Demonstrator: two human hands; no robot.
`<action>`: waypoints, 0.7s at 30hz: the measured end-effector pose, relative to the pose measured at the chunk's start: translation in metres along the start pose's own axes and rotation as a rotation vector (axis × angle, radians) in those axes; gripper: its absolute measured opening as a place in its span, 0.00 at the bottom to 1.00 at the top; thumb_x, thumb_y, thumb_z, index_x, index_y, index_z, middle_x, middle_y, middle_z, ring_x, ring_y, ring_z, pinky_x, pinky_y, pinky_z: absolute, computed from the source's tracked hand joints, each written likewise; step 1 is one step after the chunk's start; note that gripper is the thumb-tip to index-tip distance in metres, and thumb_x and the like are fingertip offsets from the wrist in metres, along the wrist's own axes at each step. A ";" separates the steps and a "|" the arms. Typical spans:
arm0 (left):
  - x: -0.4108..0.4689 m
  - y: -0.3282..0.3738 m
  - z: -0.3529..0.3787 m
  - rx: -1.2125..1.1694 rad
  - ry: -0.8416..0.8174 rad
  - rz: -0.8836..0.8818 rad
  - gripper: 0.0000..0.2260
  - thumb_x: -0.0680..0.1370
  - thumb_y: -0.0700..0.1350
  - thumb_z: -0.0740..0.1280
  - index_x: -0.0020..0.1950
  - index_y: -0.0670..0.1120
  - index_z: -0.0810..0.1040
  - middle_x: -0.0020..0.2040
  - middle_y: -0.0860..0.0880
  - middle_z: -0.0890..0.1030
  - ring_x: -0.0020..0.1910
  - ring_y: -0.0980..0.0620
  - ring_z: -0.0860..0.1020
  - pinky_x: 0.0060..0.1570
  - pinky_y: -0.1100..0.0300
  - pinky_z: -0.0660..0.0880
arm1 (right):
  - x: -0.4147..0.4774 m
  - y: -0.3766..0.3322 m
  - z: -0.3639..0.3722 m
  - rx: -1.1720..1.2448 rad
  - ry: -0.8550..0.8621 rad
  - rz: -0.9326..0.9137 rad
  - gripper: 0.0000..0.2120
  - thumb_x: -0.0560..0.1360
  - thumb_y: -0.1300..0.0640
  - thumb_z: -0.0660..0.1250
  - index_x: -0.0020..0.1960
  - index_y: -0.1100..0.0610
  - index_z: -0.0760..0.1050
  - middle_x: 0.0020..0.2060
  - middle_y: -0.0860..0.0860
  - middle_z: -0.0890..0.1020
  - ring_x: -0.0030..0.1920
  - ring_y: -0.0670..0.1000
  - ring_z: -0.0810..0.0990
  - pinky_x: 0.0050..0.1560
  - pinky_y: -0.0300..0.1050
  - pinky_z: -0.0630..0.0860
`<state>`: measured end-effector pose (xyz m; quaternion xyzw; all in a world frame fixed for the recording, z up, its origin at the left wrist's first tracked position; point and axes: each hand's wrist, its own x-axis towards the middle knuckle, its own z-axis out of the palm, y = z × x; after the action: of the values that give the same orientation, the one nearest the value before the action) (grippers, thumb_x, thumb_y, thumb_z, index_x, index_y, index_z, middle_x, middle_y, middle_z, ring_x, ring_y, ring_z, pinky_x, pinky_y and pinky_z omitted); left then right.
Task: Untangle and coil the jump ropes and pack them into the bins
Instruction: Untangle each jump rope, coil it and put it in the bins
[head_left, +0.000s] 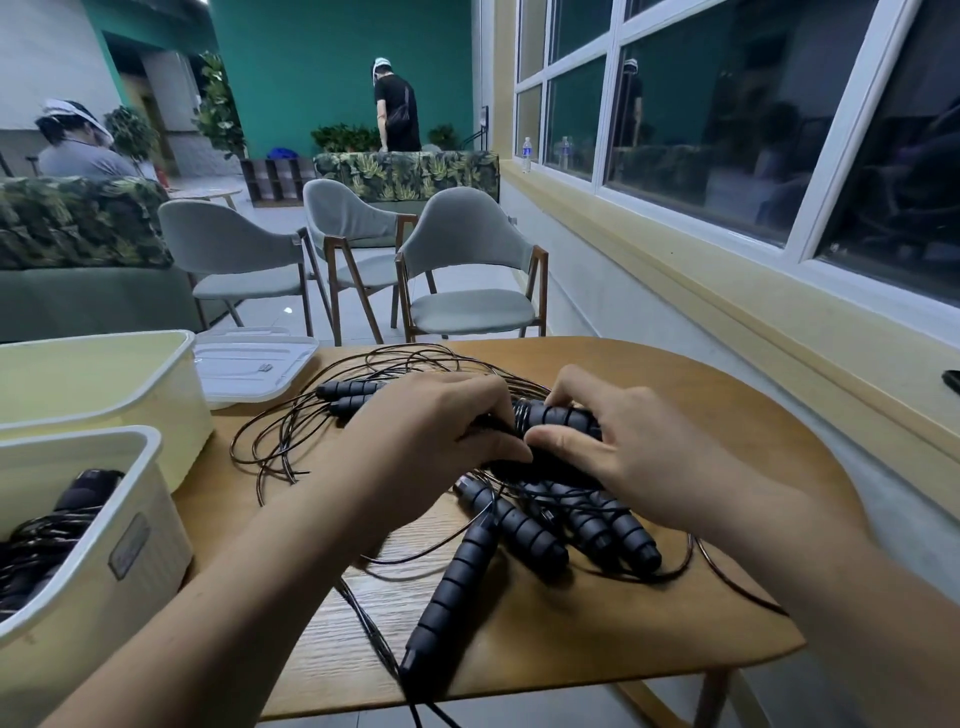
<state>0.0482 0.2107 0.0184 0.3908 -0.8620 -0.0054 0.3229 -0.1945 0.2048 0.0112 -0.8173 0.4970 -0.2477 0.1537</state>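
Both forearms reach in over the table (727, 415). Left grip (436, 436) and right grip (623, 447) curl round black foam handles (558, 415) mid-table. Tangled jump ropes (514, 525) spread around them. At left, the near bin (78, 649) holds coiled ropes, with the far bin (104, 374) behind it.

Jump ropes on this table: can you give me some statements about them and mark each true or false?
1. The left hand and right hand both grip one bundle of black handles. True.
2. The near bin is empty. False: ropes already lie in it.
3. The lid covers the far bin. False: it lies beside that open bin.
4. Loose cords sprawl tangled across the table. True.
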 end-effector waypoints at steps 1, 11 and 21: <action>0.000 -0.001 -0.001 -0.017 0.002 0.005 0.10 0.76 0.57 0.76 0.46 0.53 0.80 0.40 0.58 0.80 0.40 0.57 0.77 0.40 0.52 0.75 | -0.001 0.000 -0.001 0.001 -0.028 -0.013 0.15 0.80 0.34 0.66 0.53 0.44 0.71 0.38 0.49 0.84 0.38 0.49 0.82 0.39 0.53 0.79; 0.002 0.000 -0.001 -0.336 -0.033 -0.047 0.08 0.72 0.57 0.79 0.42 0.57 0.82 0.37 0.58 0.81 0.38 0.58 0.79 0.39 0.59 0.74 | -0.011 -0.007 -0.027 0.206 -0.300 -0.058 0.15 0.80 0.38 0.68 0.55 0.48 0.80 0.48 0.49 0.84 0.49 0.50 0.82 0.54 0.52 0.77; 0.002 -0.005 0.000 -0.592 -0.155 -0.135 0.07 0.75 0.52 0.76 0.42 0.50 0.85 0.38 0.54 0.84 0.39 0.60 0.79 0.40 0.66 0.72 | -0.023 -0.018 -0.037 0.406 -0.381 -0.113 0.12 0.81 0.45 0.69 0.54 0.53 0.82 0.49 0.50 0.84 0.47 0.46 0.82 0.47 0.36 0.75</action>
<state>0.0507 0.2059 0.0185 0.3347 -0.8169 -0.3074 0.3550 -0.2113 0.2335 0.0453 -0.8281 0.3529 -0.1922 0.3908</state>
